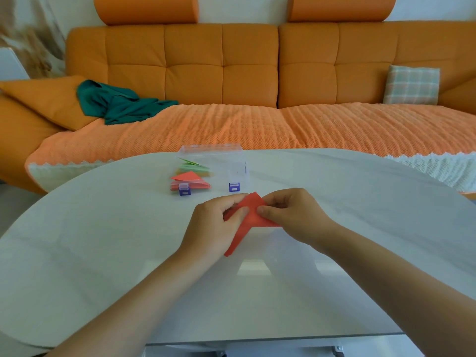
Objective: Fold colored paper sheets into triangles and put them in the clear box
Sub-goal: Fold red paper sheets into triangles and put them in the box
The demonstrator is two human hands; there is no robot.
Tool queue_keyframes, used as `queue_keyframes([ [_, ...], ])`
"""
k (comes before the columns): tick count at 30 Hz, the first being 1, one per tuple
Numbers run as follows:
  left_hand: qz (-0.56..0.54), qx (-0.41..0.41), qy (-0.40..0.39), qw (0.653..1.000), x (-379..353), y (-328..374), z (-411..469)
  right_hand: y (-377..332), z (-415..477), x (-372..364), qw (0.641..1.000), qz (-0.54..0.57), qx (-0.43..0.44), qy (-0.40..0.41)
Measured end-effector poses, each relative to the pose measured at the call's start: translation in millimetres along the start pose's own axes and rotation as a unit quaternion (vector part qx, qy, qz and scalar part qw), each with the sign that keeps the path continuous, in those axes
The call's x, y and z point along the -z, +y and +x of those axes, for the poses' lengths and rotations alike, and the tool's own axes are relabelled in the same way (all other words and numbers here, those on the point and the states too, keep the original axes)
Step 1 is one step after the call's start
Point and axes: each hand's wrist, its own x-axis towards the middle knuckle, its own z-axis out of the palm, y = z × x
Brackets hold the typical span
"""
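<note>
A red paper sheet (251, 215), partly folded, is held just above the white table (103, 240) near its middle. My left hand (213, 228) pinches its left side and my right hand (291, 215) pinches its right side, thumbs on top. One corner of the paper hangs down toward me. Behind the hands stands the clear box (231, 166) with two purple latches. Several folded triangles (189, 176), red, green and orange, lie stacked in its left half.
The round white table ends at a curved far edge. Beyond it stands an orange sofa (231, 73) with a green cloth (118, 104) on its left and a checked cushion (412, 85) on its right.
</note>
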Motion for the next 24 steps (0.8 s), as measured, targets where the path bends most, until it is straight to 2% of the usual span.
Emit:
queue_keyframes([
  [7,0.034,0.003,-0.007,0.999,-4,-3,3,3,-2,-11,0.99,-0.12,0.076,-0.002],
  [18,0.036,0.002,0.003,0.999,-7,-5,5,6,-2,-13,0.984,-0.136,0.117,0.014],
  [24,0.04,-0.009,-0.007,0.999,-10,-7,6,7,-1,-9,0.976,-0.187,0.111,0.011],
])
